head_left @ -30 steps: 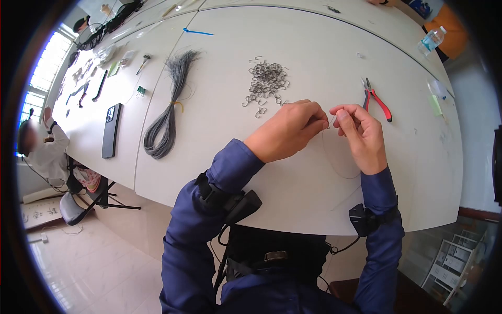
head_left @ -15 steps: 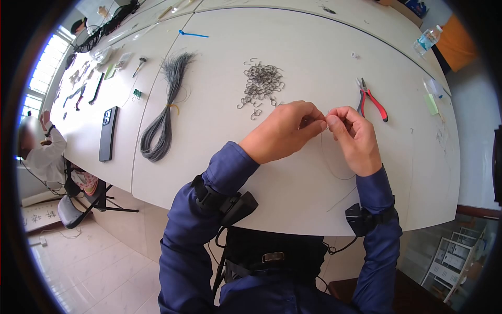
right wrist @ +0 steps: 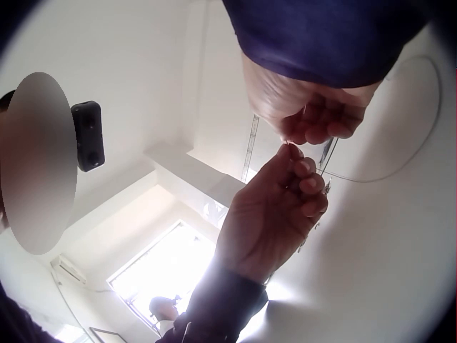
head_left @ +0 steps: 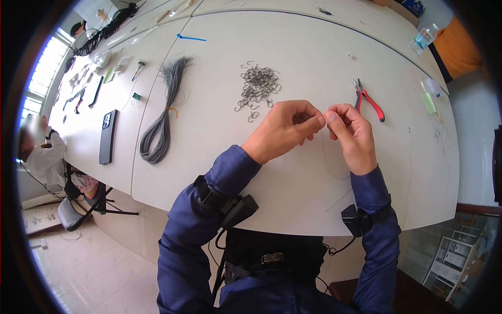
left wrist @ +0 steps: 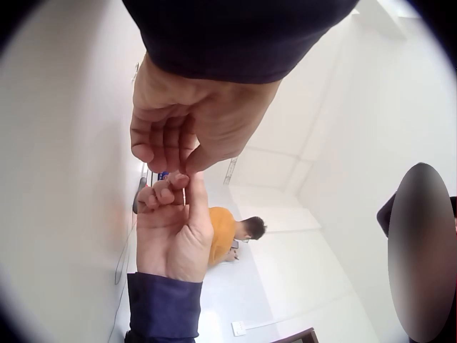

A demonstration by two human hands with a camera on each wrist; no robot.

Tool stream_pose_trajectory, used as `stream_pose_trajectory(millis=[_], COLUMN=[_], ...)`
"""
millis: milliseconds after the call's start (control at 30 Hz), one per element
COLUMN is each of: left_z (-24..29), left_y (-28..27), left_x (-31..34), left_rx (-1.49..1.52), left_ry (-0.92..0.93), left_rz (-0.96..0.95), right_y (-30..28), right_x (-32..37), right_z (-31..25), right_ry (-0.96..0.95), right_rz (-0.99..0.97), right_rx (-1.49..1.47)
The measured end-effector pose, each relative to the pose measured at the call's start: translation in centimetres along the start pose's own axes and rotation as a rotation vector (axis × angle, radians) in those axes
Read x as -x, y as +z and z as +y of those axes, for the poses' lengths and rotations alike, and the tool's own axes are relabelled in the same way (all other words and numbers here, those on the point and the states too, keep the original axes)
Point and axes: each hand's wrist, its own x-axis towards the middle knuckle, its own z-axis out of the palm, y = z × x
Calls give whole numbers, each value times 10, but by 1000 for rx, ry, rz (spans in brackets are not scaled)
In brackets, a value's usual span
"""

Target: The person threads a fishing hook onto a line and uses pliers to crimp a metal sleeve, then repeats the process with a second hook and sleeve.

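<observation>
Over the white table, my left hand (head_left: 290, 128) and my right hand (head_left: 354, 137) meet fingertip to fingertip. Each pinches between thumb and forefinger at a thin wire (head_left: 325, 158), which hangs from the fingertips in a loose curve toward the right sleeve. In the right wrist view the same wire (right wrist: 440, 107) arcs widely beside the hands. The pinched spot is mostly covered by the fingers; I cannot tell whether a small piece is held there too. Just beyond the left hand lies a pile of small, dark, curved metal hooks (head_left: 260, 83).
Pliers (head_left: 374, 107) with red and black handles lie beyond the right hand. Left of the hooks are a tied bundle of grey wire (head_left: 170, 125) and a black phone (head_left: 107, 137). A blue cable tie (head_left: 191, 37) and a water bottle (head_left: 424, 38) lie farther back.
The right fingertips have closed in on the left ones, narrowing the small gap where a bit of wire showed. The head view has shifted slightly; the table things stay put.
</observation>
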Motion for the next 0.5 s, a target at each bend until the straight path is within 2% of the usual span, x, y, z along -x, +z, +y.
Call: stream_pose_trajectory(millis=[167,267,300,367,433,467,500], left_z=[1,9,-3,-1,-7,-10,-16], left_y=[-1,-1,-2,-1,1,4,12], left_x=[1,1,-5,-4,-8,-11,-14], left_rx=[70,-105,-164,-350,-377,-390,-471], left_ry=[-17,8,142,252,282,303,286], left_rz=[6,25,54,67,34,13,80], right_y=[0,5,6,19,45,59,72], right_x=[-1,0,5,17,26,30,33], right_z=[-7,-7,-16,-48,-54,-56,-59], right_ry=[27,-189,-201,-390,-635,-689,-743], right_rz=[19,129,91,-43,-181,-248,-314], right_rx=[-77,106,199,447,479,467,456])
